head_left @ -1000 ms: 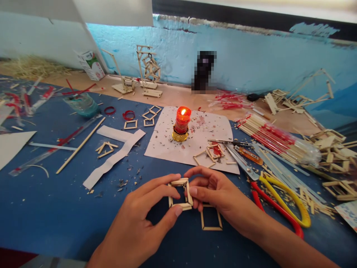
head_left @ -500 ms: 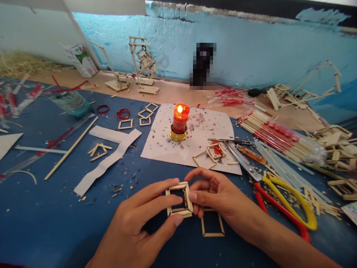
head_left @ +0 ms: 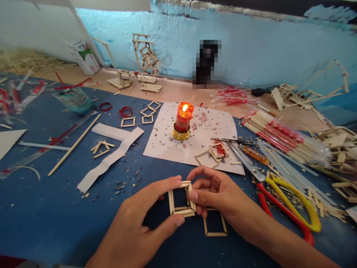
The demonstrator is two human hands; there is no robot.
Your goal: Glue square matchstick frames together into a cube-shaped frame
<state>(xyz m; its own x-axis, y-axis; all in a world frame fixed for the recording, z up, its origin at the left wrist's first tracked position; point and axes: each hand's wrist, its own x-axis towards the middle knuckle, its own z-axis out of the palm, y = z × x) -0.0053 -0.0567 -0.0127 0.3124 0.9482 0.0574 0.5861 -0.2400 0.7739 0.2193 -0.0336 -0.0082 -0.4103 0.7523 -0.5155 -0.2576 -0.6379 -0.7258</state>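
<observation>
Between my hands is a small square frame (head_left: 172,203) built from short wooden sticks in two layers, with dark joints at its corners. My left hand (head_left: 142,216) grips it from the left, a fingertip on the top edge and the thumb at the bottom edge. The right side is pinched by the thumb and fingers of my right hand (head_left: 210,191). Under my right hand a single-layer stick square (head_left: 216,234) lies on the blue table, partly covered. A lit red candle (head_left: 184,117) in a gold base stands beyond my hands.
Paper (head_left: 158,145) under the candle holds crumbs and more stick squares. Red-and-yellow-handled scissors (head_left: 292,204), an orange cutter (head_left: 255,154) and bagged sticks (head_left: 284,137) lie right. White paper strips (head_left: 111,158) and a glass of blue liquid (head_left: 75,100) are left. Stick models (head_left: 149,63) stand by the wall.
My left hand's finger has come out of the square's opening and now rests along the outside. My right hand keeps its pinch. The view has shifted slightly.
</observation>
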